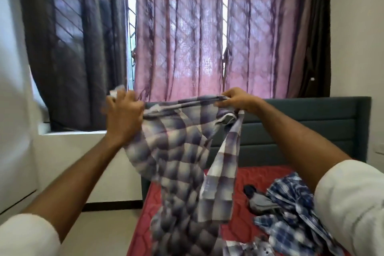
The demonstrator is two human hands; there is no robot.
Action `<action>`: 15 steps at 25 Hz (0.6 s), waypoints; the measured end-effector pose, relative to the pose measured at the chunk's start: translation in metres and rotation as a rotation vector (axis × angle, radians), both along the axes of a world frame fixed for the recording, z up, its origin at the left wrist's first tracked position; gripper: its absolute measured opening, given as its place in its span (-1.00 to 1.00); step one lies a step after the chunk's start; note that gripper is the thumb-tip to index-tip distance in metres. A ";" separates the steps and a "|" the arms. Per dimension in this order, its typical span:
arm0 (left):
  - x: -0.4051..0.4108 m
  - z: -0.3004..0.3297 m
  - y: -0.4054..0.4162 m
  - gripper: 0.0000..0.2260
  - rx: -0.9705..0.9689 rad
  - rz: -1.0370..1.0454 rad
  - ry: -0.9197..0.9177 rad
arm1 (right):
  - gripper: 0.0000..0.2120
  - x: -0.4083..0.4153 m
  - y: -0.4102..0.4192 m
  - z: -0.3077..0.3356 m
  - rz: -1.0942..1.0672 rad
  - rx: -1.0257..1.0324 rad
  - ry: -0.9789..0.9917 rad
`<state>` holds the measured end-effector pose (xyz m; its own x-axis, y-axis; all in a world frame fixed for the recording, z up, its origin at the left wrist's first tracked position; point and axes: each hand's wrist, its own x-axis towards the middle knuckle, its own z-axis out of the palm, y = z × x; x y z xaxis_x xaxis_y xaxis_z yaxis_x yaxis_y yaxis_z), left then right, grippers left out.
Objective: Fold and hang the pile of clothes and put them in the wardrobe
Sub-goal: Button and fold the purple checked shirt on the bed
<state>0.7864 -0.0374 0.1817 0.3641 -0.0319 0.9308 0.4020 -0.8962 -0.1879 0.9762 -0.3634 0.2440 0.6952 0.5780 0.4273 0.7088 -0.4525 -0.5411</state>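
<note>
A purple and white checked shirt (pixel 178 156) hangs in the air in front of me, its lower part reaching down to the bed. My left hand (pixel 122 114) grips its upper left edge and my right hand (pixel 234 100) pinches its upper right edge, so the top is stretched between them. A pile of clothes lies on the red mattress (pixel 243 176) at the lower right: a blue checked shirt (pixel 291 214), a grey garment (pixel 261 203) and a small dark item (pixel 249 190). The wardrobe is out of view.
A dark green headboard (pixel 311 127) stands behind the bed. Purple and dark curtains (pixel 178 37) cover the window ahead. A white wall and ledge (pixel 72 133) are on the left, with bare floor (pixel 104 224) between wall and bed.
</note>
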 end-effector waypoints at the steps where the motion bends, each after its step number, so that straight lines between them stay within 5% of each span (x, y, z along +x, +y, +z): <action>1: 0.003 -0.018 -0.004 -0.88 -0.066 -0.047 0.087 | -0.74 0.003 0.002 -0.003 -0.065 0.092 -0.030; 9: 0.004 -0.053 -0.066 -0.74 -1.385 -1.217 0.846 | -0.90 -0.013 -0.017 0.002 -0.133 0.453 -0.016; 12: -0.011 -0.039 -0.080 -0.87 -1.366 -1.247 1.152 | -0.93 -0.013 -0.033 -0.003 -0.089 0.430 0.176; 15: -0.014 -0.043 -0.080 -0.86 -1.260 -1.237 1.168 | -0.87 -0.005 -0.063 -0.006 0.071 0.172 0.435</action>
